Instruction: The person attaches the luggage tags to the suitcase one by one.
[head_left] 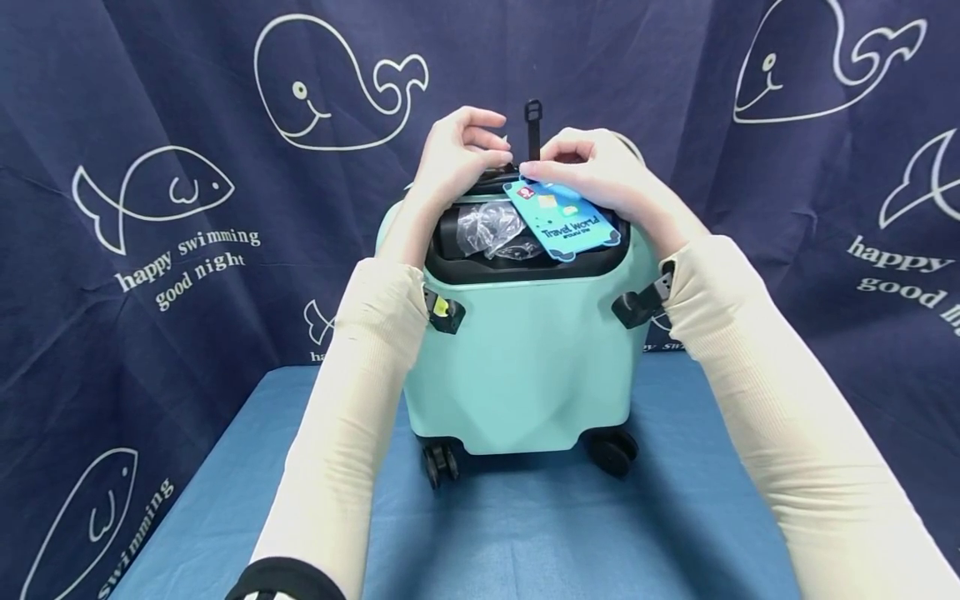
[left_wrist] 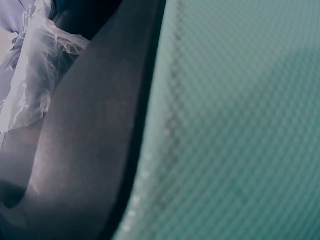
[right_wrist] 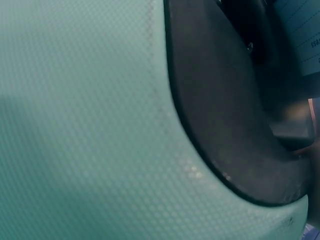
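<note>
A mint-green suitcase (head_left: 525, 367) stands upright with a black recessed panel at its top front. A blue luggage tag (head_left: 566, 221) printed "Travel World" hangs over that recess. Its black strap (head_left: 533, 137) sticks straight up, buckle end on top. My right hand (head_left: 600, 167) pinches the strap's lower part just above the tag, thumb in front. Left of the strap is my left hand (head_left: 465, 154), fingers bent and thumb tip close by the suitcase's black top handle (head_left: 491, 179). I cannot tell whether the left fingertips hold anything.
Crumpled clear plastic wrap (head_left: 491, 229) covers part of the recess, left of the tag. Black caster wheels (head_left: 613, 450) stand on the blue cloth-covered table (head_left: 525, 533). Behind hangs a navy curtain (head_left: 480, 50) with whale and fish drawings. Each wrist wears a small black camera.
</note>
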